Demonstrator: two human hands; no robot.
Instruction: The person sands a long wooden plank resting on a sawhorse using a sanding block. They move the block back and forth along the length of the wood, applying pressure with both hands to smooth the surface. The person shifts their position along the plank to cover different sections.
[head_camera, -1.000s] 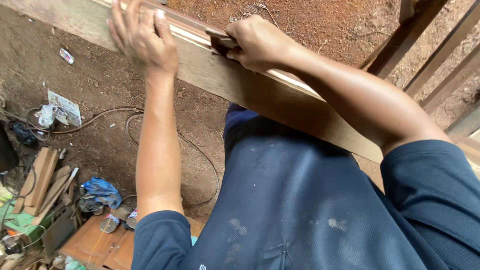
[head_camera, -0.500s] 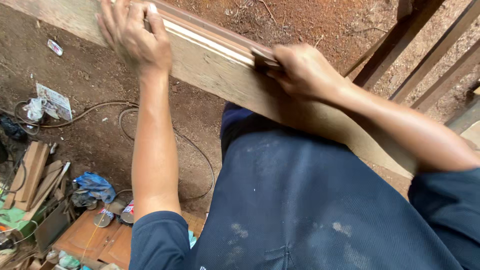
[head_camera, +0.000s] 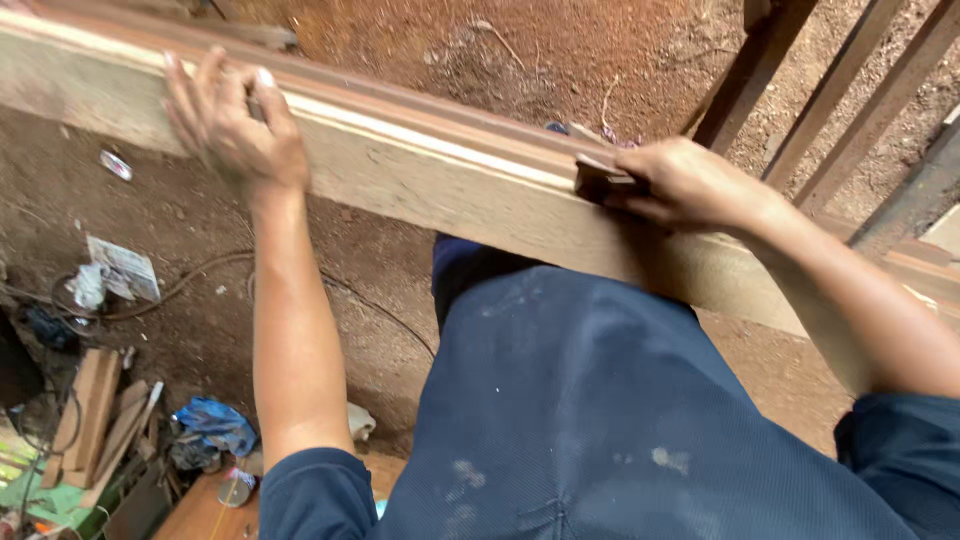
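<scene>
A long pale wooden board (head_camera: 430, 185) runs slantwise across the view from upper left to right, edge up. My left hand (head_camera: 232, 125) lies flat over its top edge near the left, fingers spread and gripping the board. Further right, my right hand (head_camera: 685, 185) is closed around a small dark block (head_camera: 600, 178), pressed against the board's top edge. My dark blue shirt fills the lower middle of the view.
Red-brown dirt ground lies beyond and below the board. Wooden slats (head_camera: 830, 95) lean at the upper right. At lower left sit wood offcuts (head_camera: 95, 420), a blue rag (head_camera: 215, 425), cables (head_camera: 190, 280), scraps of paper (head_camera: 125, 270) and a small tin (head_camera: 235, 490).
My right hand has slid the block along the board's top edge toward the right, away from my left hand. The left hand stays pressed on the board.
</scene>
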